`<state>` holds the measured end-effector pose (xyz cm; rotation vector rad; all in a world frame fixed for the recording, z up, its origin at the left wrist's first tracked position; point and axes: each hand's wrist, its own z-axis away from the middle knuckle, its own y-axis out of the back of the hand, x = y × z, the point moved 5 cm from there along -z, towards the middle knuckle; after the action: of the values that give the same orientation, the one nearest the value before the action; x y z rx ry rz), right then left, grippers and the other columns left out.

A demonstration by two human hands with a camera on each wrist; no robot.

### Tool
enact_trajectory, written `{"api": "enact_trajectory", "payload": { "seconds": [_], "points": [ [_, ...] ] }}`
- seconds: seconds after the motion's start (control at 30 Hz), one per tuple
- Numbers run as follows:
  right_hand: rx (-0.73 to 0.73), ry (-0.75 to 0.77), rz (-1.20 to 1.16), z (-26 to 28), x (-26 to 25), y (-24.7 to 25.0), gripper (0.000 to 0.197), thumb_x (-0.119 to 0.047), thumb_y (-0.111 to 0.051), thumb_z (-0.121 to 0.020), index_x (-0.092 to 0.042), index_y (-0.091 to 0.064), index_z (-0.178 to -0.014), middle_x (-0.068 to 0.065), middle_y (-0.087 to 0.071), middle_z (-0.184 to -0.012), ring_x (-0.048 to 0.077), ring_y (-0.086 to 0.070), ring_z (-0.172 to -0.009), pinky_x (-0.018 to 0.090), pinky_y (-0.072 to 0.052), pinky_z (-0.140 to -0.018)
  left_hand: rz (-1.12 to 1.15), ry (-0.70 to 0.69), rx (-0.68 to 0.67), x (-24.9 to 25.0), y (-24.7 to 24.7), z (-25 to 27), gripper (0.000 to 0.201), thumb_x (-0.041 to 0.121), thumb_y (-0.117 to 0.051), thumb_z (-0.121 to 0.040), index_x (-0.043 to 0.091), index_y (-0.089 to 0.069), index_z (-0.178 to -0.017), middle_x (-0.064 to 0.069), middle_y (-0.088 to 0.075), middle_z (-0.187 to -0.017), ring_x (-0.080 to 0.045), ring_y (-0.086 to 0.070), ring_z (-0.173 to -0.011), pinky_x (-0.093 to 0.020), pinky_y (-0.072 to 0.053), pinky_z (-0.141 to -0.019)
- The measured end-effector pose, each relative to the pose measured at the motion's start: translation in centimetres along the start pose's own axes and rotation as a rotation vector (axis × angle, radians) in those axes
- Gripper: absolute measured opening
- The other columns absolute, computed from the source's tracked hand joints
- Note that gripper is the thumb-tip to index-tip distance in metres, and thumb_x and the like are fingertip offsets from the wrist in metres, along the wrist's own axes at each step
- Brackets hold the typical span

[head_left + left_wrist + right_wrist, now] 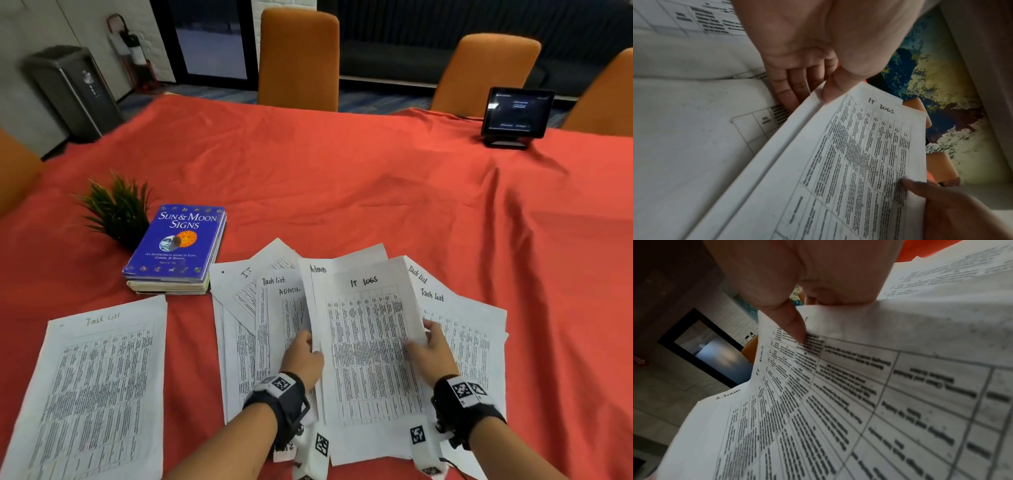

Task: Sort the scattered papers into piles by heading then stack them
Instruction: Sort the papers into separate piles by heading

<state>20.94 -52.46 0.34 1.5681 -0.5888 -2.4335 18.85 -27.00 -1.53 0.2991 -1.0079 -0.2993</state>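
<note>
An "IT logs" sheet (366, 342) (859, 162) (838, 386) is on top of the scattered papers (260, 308), raised off them. My right hand (426, 334) (799, 331) pinches its right edge, thumb on top. My left hand (310, 342) (818, 94) pinches the left edge of an "Admin" sheet (318, 269) (766, 162) (719, 402) directly under it, fingers beneath. Sheets headed "Task list" (462, 329), "ADMIN" and "IT" fan out below. One "Task list" sheet (99, 377) lies apart at the left.
A red cloth (342, 178) covers the table. A blue book (178, 243) sits on other books beside a small green plant (116, 209), left of the papers. A tablet on a stand (517, 113) is at the far right. Orange chairs (298, 58) line the far side.
</note>
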Motion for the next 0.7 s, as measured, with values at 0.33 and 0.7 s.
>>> {"api": "enact_trajectory", "payload": {
  "seconds": [0.33, 0.7],
  "points": [
    [-0.095, 0.128, -0.157, 1.4, -3.4, -2.7, 0.019, -0.007, -0.051, -0.094, -0.023, -0.06, -0.098, 0.0, -0.068, -0.098, 0.021, -0.064, -0.095, 0.026, -0.046, -0.068, 0.095, -0.041, 0.107, -0.3, 2.8, -0.3, 0.05, 0.014, -0.049, -0.093, 0.017, -0.038, -0.142, 0.001, -0.056, -0.134, -0.014, -0.06, -0.1, -0.026, -0.047, -0.086],
    [-0.045, 0.573, -0.466, 6.7, -13.5, -4.2, 0.029, 0.002, -0.053, -0.093, -0.018, -0.055, -0.115, 0.006, -0.066, -0.109, 0.024, -0.063, -0.102, 0.035, -0.055, -0.083, 0.472, -0.604, 0.418, 5.9, 12.7, 4.4, 0.036, 0.02, -0.048, -0.088, 0.022, -0.048, -0.124, 0.011, -0.062, -0.113, 0.011, -0.058, -0.103, -0.008, -0.044, -0.092]
  ]
}}
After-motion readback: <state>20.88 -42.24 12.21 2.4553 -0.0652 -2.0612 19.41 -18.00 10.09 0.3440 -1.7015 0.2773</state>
